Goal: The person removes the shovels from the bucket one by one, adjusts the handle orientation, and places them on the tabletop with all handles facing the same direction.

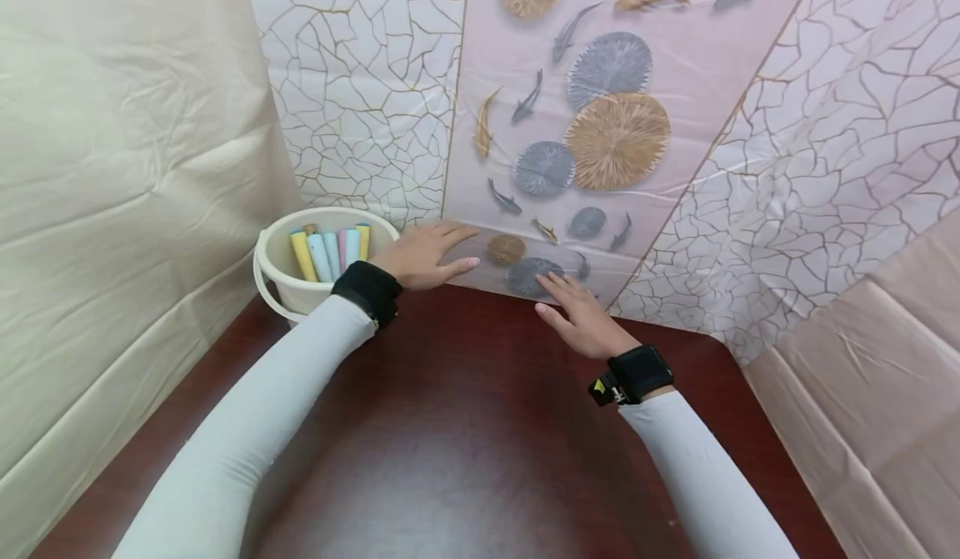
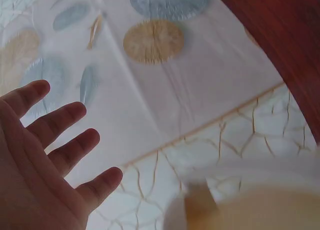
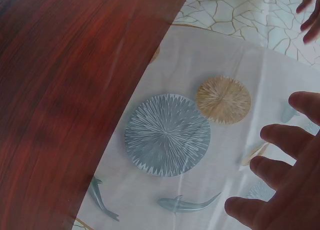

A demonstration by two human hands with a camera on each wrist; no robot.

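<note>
A cream bucket [image 1: 296, 292] with a handle stands at the back left of the table. Several pastel sticks [image 1: 318, 255] in yellow, blue and pink, perhaps chalk, stand inside it. My left hand [image 1: 423, 255] hovers just right of the bucket's rim, its fingers spread and holding nothing. In the left wrist view that same hand [image 2: 45, 155] shows its fingers apart, with a blurred part of the bucket [image 2: 265, 205] below right. My right hand [image 1: 585, 317] is over the table's back edge, fingers extended and nothing in them. The right wrist view shows its fingers [image 3: 285, 140] before the patterned cloth.
The dark red-brown table [image 1: 450, 426] has a glossy top. Behind it hangs a patterned cloth [image 1: 555, 126] with fish and round leaf shapes. Plain beige cloth [image 1: 112, 167] hangs on the left side, and more beige cloth [image 1: 877, 401] on the right.
</note>
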